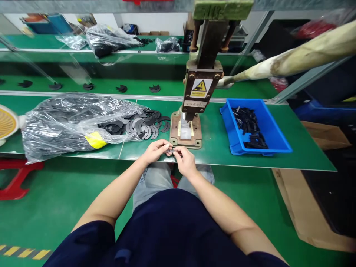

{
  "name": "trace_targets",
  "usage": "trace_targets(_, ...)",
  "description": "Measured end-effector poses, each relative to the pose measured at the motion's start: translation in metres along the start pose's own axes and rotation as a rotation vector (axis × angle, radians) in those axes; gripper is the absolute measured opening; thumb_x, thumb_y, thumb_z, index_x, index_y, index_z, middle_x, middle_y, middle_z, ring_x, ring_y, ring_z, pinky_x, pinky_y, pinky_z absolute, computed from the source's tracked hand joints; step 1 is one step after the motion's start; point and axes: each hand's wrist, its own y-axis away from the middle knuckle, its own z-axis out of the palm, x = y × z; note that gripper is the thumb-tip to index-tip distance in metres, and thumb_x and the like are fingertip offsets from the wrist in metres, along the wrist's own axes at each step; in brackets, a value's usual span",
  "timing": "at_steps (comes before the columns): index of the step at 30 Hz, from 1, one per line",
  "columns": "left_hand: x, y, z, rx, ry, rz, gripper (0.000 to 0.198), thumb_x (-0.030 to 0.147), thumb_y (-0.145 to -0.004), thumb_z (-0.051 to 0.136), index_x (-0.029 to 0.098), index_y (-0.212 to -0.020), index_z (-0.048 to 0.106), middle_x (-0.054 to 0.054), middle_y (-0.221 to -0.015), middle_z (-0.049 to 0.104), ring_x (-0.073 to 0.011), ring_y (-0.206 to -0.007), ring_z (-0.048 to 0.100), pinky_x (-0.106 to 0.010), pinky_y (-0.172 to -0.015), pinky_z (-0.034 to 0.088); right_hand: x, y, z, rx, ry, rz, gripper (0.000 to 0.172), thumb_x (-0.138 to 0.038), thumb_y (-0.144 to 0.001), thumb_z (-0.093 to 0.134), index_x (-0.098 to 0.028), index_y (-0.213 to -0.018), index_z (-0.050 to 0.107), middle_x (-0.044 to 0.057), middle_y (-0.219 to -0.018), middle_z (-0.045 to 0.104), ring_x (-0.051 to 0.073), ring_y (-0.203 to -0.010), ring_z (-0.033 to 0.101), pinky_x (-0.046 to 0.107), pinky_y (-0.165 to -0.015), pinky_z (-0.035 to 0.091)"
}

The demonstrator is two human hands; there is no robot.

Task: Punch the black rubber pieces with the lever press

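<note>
My left hand [158, 150] and my right hand [184, 159] meet at the table's front edge, just before the hand press [194, 89]. Between their fingertips is a small dark part [170, 150], pinched from both sides; its exact kind is too small to make out. Left of the press base [174, 129] lies a loose pile of dark crescent-shaped pieces [150, 128], spilling from a clear plastic bag [69, 122]. A blue bin [280, 142] to the right holds many small black parts [247, 122].
The press's long lever [278, 63] reaches out to the upper right. Behind the green table [300, 155], a lower belt [105, 83] carries spaced dark pieces. A fan [7, 124] stands at the far left. Bagged parts [108, 39] rest on the back shelf.
</note>
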Motion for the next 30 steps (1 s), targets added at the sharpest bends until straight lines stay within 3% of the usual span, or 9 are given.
trace_targets(7, 0.002, 0.008, 0.003, 0.016, -0.391, 0.353, 0.025, 0.043, -0.099, 0.074, 0.02, -0.109, 0.08, -0.011, -0.107, 0.077, -0.0206, -0.095, 0.077, -0.036, -0.086, 0.065, 0.0, -0.002, -0.001, 0.045, -0.018, 0.04, 0.025, -0.047, -0.101, 0.057, -0.025, -0.105, 0.068, 0.004, -0.096, 0.077, 0.017, -0.082, 0.076, 0.035, -0.081, 0.066)
trace_targets(12, 0.011, 0.01, -0.001, 0.004, -0.653, 0.452, 0.019, 0.035, -0.104, 0.068, 0.023, -0.113, 0.08, -0.008, -0.109, 0.081, -0.0191, -0.097, 0.077, -0.034, -0.087, 0.063, -0.002, -0.001, -0.001, 0.069, -0.043, 0.049, 0.024, -0.047, -0.098, 0.062, -0.024, -0.101, 0.068, 0.002, -0.087, 0.077, 0.017, -0.077, 0.077, 0.034, -0.075, 0.067)
trace_targets(16, 0.022, -0.009, -0.011, 0.054, -0.725, 0.505, 0.017, 0.034, -0.104, 0.068, 0.023, -0.11, 0.08, -0.006, -0.107, 0.083, -0.0189, -0.095, 0.078, -0.033, -0.089, 0.064, -0.024, -0.005, -0.03, 0.093, -0.064, -0.003, 0.027, -0.048, -0.097, 0.065, -0.022, -0.096, 0.069, 0.001, -0.078, 0.076, 0.015, -0.068, 0.074, 0.03, -0.066, 0.065)
trace_targets(19, 0.032, -0.043, -0.017, 0.158, -0.783, 0.536, 0.019, 0.031, -0.104, 0.065, 0.023, -0.112, 0.08, -0.007, -0.11, 0.083, -0.0203, -0.1, 0.079, -0.035, -0.094, 0.063, -0.059, -0.023, -0.086, 0.208, -0.076, -0.091, 0.026, -0.048, -0.096, 0.069, -0.022, -0.095, 0.068, 0.0, -0.077, 0.074, 0.013, -0.067, 0.071, 0.028, -0.065, 0.062)
trace_targets(21, 0.037, -0.069, -0.017, 0.175, -0.845, 0.539, 0.021, 0.03, -0.104, 0.063, 0.022, -0.114, 0.08, -0.007, -0.114, 0.083, -0.0217, -0.105, 0.078, -0.036, -0.098, 0.062, -0.095, -0.044, -0.131, 0.349, -0.085, -0.176, 0.024, -0.046, -0.097, 0.07, -0.023, -0.101, 0.066, -0.001, -0.085, 0.072, 0.011, -0.076, 0.071, 0.027, -0.075, 0.062)
trace_targets(24, 0.04, -0.103, -0.009, 0.1, -0.951, 0.532, 0.022, 0.028, -0.104, 0.062, 0.022, -0.113, 0.081, -0.008, -0.117, 0.082, -0.0241, -0.111, 0.077, -0.038, -0.102, 0.06, -0.165, -0.076, -0.184, 0.624, -0.112, -0.571, 0.031, -0.052, -0.096, 0.071, -0.022, -0.106, 0.069, 0.001, -0.093, 0.07, 0.011, -0.086, 0.071, 0.03, -0.083, 0.059)
trace_targets(26, 0.04, -0.116, -0.001, 0.033, -1.023, 0.522, 0.024, 0.029, -0.105, 0.06, 0.022, -0.112, 0.082, -0.009, -0.117, 0.082, -0.0258, -0.113, 0.076, -0.039, -0.102, 0.059, -0.212, -0.09, -0.201, 0.568, -0.144, -0.696, 0.039, -0.057, -0.101, 0.059, -0.022, -0.113, 0.071, 0.002, -0.108, 0.072, 0.012, -0.1, 0.073, 0.034, -0.09, 0.056)
trace_targets(28, 0.039, -0.121, 0.005, -0.014, -1.07, 0.51, 0.026, 0.029, -0.105, 0.059, 0.022, -0.113, 0.082, -0.01, -0.117, 0.081, -0.0265, -0.114, 0.075, -0.039, -0.101, 0.058, -0.247, -0.097, -0.204, 0.412, -0.092, -0.712, 0.066, -0.069, -0.103, 0.029, -0.019, -0.095, 0.071, -0.002, -0.111, 0.072, 0.014, -0.107, 0.075, 0.04, -0.093, 0.052)
trace_targets(30, 0.038, -0.123, 0.008, -0.031, -1.085, 0.501, 0.026, 0.028, -0.105, 0.058, 0.023, -0.115, 0.082, -0.01, -0.118, 0.08, -0.0265, -0.115, 0.074, -0.039, -0.102, 0.058, -0.265, -0.1, -0.201, 0.29, -0.017, -0.675, 0.082, -0.076, -0.096, 0.015, -0.016, -0.083, 0.07, -0.004, -0.098, 0.072, 0.013, -0.1, 0.076, 0.042, -0.087, 0.051)
